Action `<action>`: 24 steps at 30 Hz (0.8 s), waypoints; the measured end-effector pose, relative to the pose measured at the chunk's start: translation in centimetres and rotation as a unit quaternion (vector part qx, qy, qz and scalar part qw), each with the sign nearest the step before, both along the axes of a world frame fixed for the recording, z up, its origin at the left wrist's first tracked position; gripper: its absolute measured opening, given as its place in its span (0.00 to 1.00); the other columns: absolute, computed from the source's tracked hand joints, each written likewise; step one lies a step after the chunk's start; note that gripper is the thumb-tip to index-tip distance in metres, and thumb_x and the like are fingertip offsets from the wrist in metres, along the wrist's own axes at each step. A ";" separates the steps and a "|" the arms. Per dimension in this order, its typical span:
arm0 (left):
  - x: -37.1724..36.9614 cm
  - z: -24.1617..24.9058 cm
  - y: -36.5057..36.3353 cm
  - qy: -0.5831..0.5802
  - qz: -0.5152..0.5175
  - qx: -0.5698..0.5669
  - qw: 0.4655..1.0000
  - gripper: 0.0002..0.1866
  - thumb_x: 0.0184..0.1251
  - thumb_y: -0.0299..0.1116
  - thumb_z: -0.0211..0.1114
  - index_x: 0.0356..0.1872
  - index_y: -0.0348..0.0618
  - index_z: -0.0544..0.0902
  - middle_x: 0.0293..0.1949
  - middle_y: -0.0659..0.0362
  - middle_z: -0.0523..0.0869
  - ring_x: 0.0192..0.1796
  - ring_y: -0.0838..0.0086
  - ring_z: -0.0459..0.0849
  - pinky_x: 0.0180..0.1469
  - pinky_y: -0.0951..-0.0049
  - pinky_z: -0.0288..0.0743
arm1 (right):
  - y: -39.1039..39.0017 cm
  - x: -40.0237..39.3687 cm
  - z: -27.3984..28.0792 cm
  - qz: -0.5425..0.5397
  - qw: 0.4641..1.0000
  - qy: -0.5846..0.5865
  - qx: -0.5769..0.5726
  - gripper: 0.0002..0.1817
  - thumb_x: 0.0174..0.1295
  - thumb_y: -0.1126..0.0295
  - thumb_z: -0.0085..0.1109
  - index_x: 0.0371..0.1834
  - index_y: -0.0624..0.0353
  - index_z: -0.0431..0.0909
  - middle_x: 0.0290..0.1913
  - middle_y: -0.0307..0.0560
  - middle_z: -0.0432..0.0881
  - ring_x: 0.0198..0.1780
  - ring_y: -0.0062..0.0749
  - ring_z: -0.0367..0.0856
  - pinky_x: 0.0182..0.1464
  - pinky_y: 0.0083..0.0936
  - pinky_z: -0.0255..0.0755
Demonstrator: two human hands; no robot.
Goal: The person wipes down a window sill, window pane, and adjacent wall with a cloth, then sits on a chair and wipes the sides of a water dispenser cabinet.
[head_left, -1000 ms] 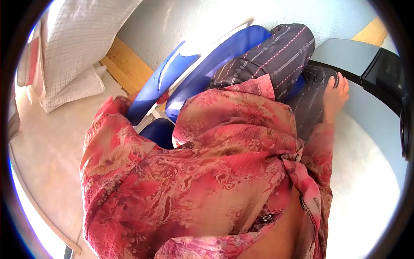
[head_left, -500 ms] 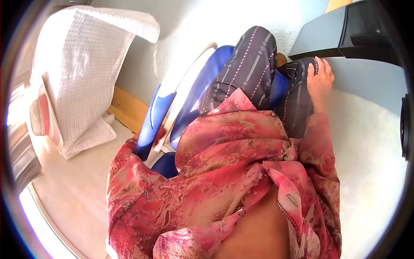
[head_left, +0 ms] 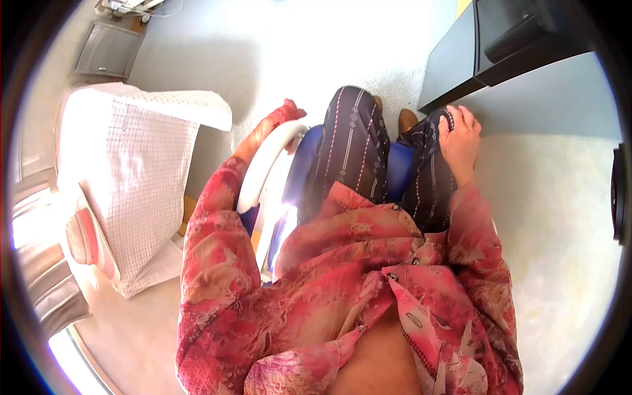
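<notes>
My right hand [head_left: 462, 138] lies on my right knee, its fingers spread over the dark patterned trousers [head_left: 355, 148]. Nothing is held in it. My left hand [head_left: 273, 122] is by the front end of the chair's curved white armrest [head_left: 268, 158]. Its visible fingers point forward and to the right, loosely stretched, and the armrest hides part of the hand. I sit on a chair with a blue seat [head_left: 400, 172] showing between my legs. My left forearm, in a red patterned sleeve [head_left: 220, 204], lies along the armrest.
On the left stands a table under a white checked cloth [head_left: 155, 184], with a pale hat [head_left: 82, 237] with a pink band at its near side. A grey and black cabinet [head_left: 451, 62] is at upper right. A small grey cabinet [head_left: 108, 49] stands at upper left, a curtain [head_left: 56, 289] at lower left.
My left hand, mostly hidden beneath the armrest before, has moved forward to the armrest's front end. My right hand stays on the knee. The view has tilted up, showing more floor ahead.
</notes>
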State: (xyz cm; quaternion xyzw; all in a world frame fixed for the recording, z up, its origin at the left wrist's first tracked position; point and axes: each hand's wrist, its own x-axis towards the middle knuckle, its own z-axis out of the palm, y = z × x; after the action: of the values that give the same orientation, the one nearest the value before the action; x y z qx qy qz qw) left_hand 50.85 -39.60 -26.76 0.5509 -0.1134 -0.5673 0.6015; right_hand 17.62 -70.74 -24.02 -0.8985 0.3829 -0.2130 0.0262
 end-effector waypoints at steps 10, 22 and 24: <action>-3.9 6.6 0.5 0.174 -0.044 0.076 0.981 0.27 0.83 0.50 0.49 0.29 0.37 0.81 0.21 0.51 0.81 0.29 0.63 0.85 0.34 0.66 0.79 | -0.4 0.3 2.3 0.022 0.998 -0.063 0.011 0.18 0.60 0.65 0.67 0.54 0.52 0.82 0.59 0.50 0.78 0.61 0.57 0.73 0.62 0.49 0.70; -2.4 6.8 -1.4 0.124 -0.082 0.193 0.970 0.35 0.83 0.50 0.50 0.14 0.40 0.81 0.15 0.46 0.83 0.16 0.56 0.81 0.27 0.62 0.77 | 0.0 -0.4 2.7 0.002 0.994 -0.104 0.032 0.15 0.57 0.68 0.69 0.48 0.58 0.84 0.55 0.54 0.79 0.60 0.61 0.72 0.64 0.49 0.69; -3.9 9.7 -1.6 0.050 -0.031 0.211 0.976 0.34 0.81 0.51 0.53 0.15 0.39 0.81 0.16 0.48 0.83 0.18 0.58 0.82 0.28 0.62 0.78 | -0.2 -0.6 2.5 0.003 0.994 -0.111 0.025 0.15 0.58 0.67 0.69 0.48 0.57 0.84 0.56 0.54 0.79 0.60 0.61 0.72 0.64 0.48 0.70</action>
State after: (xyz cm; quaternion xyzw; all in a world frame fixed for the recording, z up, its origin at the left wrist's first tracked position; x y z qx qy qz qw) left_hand 46.94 -41.23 -17.07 0.6325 0.0221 -0.6238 0.4587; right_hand 17.05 -70.90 -21.47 -0.8696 0.3802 -0.3013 0.0917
